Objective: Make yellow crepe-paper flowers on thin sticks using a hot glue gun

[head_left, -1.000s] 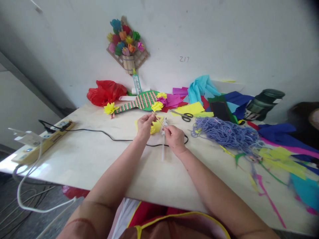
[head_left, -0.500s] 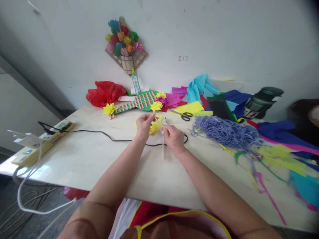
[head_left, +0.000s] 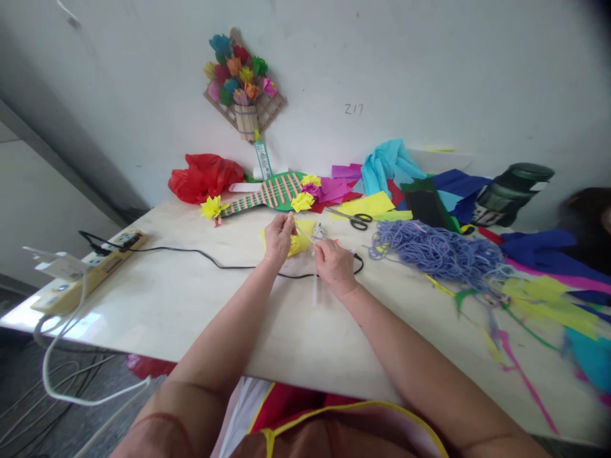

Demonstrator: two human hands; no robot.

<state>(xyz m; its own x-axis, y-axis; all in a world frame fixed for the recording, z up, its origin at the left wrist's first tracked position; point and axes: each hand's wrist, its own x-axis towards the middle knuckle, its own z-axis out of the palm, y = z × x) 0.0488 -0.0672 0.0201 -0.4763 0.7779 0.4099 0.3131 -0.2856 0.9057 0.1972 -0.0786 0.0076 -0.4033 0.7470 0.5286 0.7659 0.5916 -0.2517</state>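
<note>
My left hand is closed in a pinch on one end of a thin pale stick. The other end runs to my right hand, whose fingers are also pinched together. Behind the hands lies yellow crepe paper, partly covered by my left fingers. A whitish translucent rod sticks out toward me beside my right hand; what it joins is mostly hidden. Just beyond is a green lute-shaped craft with pink strips and paper flowers.
Scissors lie right of the craft, near a heap of purple-blue cord. A black cable crosses the table from a power strip. A dark bottle and coloured paper stand right; a red plastic bag sits back left.
The view has shifted slightly, moving the scene a little to the right. My hands keep their pinch, and the thin stick between them shows more clearly.
</note>
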